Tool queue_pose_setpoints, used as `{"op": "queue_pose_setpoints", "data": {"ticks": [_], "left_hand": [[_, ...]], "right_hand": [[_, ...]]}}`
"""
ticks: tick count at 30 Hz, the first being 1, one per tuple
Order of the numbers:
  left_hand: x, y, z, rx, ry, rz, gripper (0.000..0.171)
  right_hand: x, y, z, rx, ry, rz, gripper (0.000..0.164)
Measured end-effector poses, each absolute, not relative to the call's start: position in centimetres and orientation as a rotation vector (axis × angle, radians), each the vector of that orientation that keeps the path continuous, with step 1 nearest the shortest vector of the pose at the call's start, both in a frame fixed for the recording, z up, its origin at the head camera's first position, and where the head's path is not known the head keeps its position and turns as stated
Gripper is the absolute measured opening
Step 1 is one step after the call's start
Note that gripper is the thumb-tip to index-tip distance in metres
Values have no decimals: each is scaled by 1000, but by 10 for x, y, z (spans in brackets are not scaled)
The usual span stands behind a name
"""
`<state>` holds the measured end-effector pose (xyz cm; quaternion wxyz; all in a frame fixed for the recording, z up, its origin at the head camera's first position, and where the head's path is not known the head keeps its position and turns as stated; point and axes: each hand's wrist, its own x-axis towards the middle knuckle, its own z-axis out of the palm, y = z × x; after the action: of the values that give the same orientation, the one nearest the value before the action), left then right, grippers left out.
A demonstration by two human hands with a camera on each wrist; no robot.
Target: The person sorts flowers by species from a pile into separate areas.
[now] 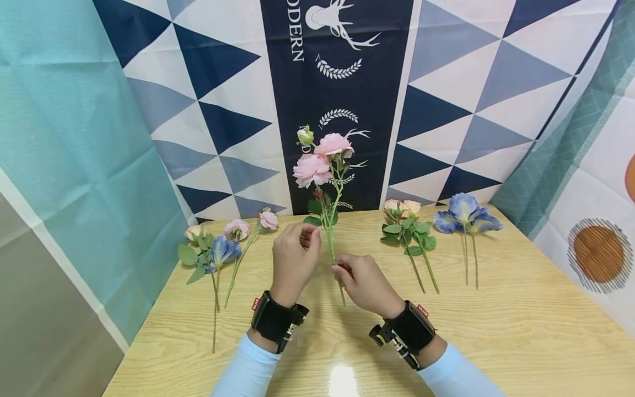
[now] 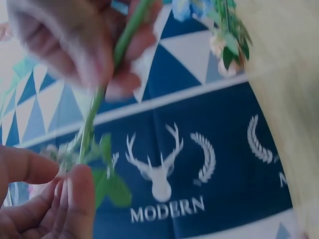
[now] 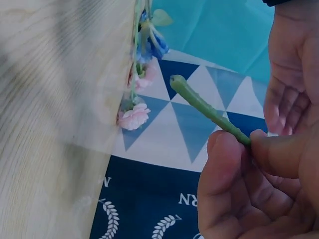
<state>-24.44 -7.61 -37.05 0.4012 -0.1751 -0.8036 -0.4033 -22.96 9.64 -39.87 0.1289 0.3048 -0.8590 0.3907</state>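
Note:
An upright stem of pink flowers (image 1: 311, 169), with a bud and green leaves, stands over the middle of the table. My right hand (image 1: 364, 281) pinches its green stem (image 3: 204, 107) low down between thumb and fingers; the stem's cut end sticks out beyond the grip. Higher up, my left hand (image 1: 292, 256) is beside the stem and leaves, thumb and fingers curled close together. In the left wrist view the left fingertips (image 2: 77, 174) overlap the stem, and whether they pinch it is hidden.
On the wooden table (image 1: 496, 342), a blue flower (image 1: 223, 251) lies at left with peach and small pink flowers (image 1: 237, 229). At right lie peach flowers (image 1: 410, 208) and a blue flower (image 1: 463, 208). A patterned cloth (image 1: 337, 82) hangs behind.

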Motion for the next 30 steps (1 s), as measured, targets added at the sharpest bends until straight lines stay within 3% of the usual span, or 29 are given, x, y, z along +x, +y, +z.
{"op": "queue_pose_setpoints", "data": {"ticks": [7, 13, 23, 27, 30], "left_hand": [[-258, -118, -369, -252, -2260, -869, 12], [-266, -156, -374, -25, -2516, -743, 17], [-280, -207, -407, 263, -2813, -721, 53], [-282, -216, -413, 326, -2854, -676, 52], [-282, -219, -416, 352, -2905, -643, 41]], "right_hand": [[-236, 101, -402, 812, -2537, 1108, 20], [-245, 106, -410, 764, -2574, 1075, 23], [-260, 117, -431, 669, -2717, 1085, 24], [-264, 121, -440, 610, -2793, 1104, 23], [-266, 122, -444, 575, -2835, 1107, 30]]}}
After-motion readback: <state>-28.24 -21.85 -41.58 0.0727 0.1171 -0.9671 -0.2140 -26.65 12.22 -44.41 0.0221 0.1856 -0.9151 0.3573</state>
